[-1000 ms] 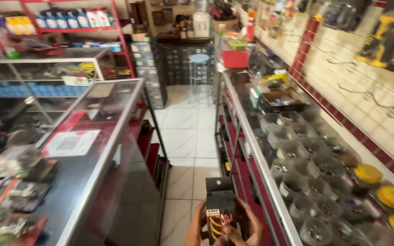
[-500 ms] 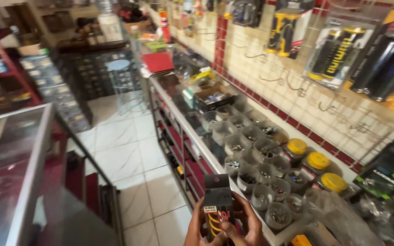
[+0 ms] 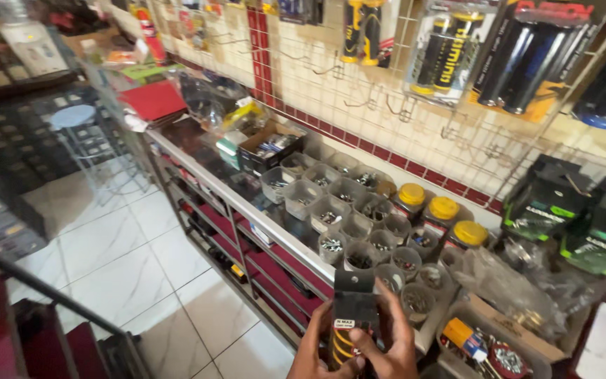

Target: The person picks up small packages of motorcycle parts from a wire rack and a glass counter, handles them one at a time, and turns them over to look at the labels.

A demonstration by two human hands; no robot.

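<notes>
Low in the head view, both hands hold one small package point(image 3: 353, 309): a black card with a yellow-and-black part at its lower end. My left hand point(image 3: 313, 349) grips it from the left and below. My right hand point(image 3: 391, 335) wraps its right side, thumb across the front. The package hangs just in front of a counter point(image 3: 247, 210) crowded with several clear plastic cups point(image 3: 331, 210) of small metal hardware.
Three yellow-lidded jars point(image 3: 444, 208) stand behind the cups. A wire grid wall point(image 3: 387, 91) carries hanging packaged handlebar grips point(image 3: 450, 49). Green-and-black packages point(image 3: 555, 203) sit at right, a cardboard box of parts point(image 3: 485, 344) below. A stool point(image 3: 73, 116) stands on the white tiled floor point(image 3: 113, 260).
The view has swung right, from the aisle towards the counter and grid wall. Both hands keep hold of the package, which stays low in the picture.
</notes>
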